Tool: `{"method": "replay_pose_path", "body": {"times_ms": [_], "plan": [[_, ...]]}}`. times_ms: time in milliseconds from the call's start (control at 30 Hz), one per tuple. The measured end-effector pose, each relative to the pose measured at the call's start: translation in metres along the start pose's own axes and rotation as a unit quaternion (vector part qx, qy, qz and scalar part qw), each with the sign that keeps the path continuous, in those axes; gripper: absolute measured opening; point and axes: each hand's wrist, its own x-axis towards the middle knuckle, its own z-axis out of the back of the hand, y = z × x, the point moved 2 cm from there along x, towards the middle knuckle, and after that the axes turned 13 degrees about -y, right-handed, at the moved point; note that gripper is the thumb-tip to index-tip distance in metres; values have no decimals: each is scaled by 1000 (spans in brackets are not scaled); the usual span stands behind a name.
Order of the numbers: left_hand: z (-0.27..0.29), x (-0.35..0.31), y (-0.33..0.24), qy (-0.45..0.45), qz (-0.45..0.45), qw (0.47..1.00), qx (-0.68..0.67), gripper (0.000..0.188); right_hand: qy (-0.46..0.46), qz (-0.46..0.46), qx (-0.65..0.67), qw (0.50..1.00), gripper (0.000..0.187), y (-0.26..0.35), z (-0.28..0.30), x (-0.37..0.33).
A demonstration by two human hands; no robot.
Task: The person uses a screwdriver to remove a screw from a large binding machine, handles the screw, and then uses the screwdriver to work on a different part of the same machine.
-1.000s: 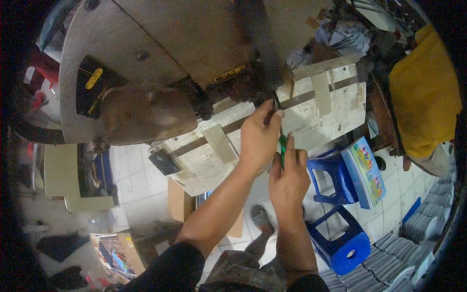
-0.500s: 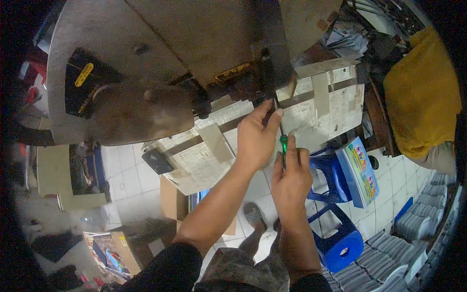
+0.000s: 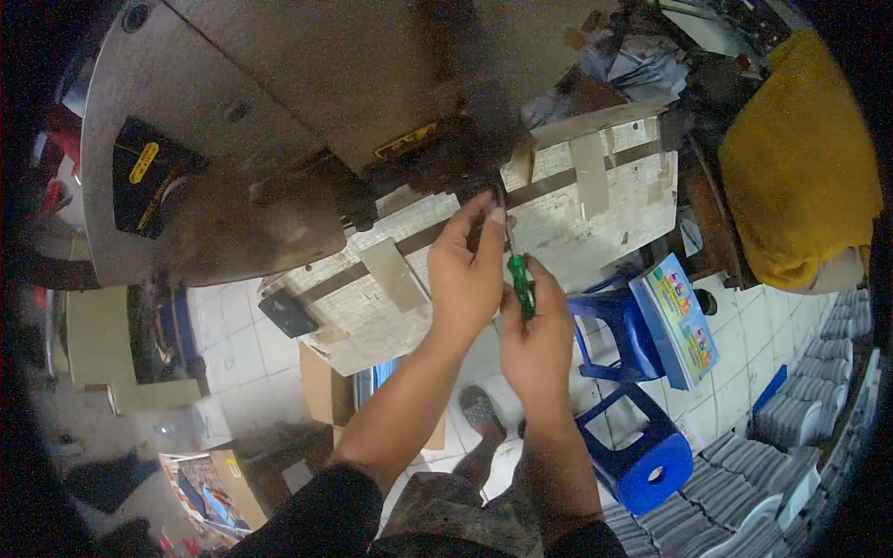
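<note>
Both hands have drifted slightly left and lower in the view since a second ago, while the big machine overhead has slid a little to the right; the grip itself looks unchanged. The right hand (image 3: 538, 339) is closed around the translucent green handle of a screwdriver (image 3: 520, 284), whose thin dark shaft runs up toward the grimy metal underside of the machine (image 3: 307, 84). The left hand (image 3: 468, 270) is just beside it, thumb and fingertips pinched near the upper end of the shaft, as if steadying the tip; whether they grip the shaft or some small part there cannot be told, since that spot is dark and greasy. To do this well, the person would likely want the shaft kept straight in line with the fastener, the left fingers guiding lightly while the right hand turns with firm upward pressure so the tip does not slip. The machine body is smooth grey painted metal with a rounded end and a black-and-yellow label, stained with oil near the working point. Behind the hands lies a worn, pale work table (image 3: 595, 214) with taped strips. Below stand a glossy blue plastic stool (image 3: 642, 446), a colourful box (image 3: 677, 321) on another stool, and a mustard-yellow cloth (image 3: 800, 158) to the right.
</note>
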Motion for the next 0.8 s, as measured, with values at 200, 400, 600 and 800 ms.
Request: {"method": "replay_pose_path", "body": {"times_ms": [200,400,600,800], "plan": [[-2,1,3,18,120,983,-135,34,98,-458,364,805,23,5,7,5],[-6,1,5,108,300,908,-273,29,111,-568,559,593,22,-1,11,7],[-4,10,21,132,322,872,-344,30,126,-33,-4,992,52,25,18,8],[-9,-1,5,76,263,917,-290,36,76,-39,-4,996,44,30,15,1]]}}
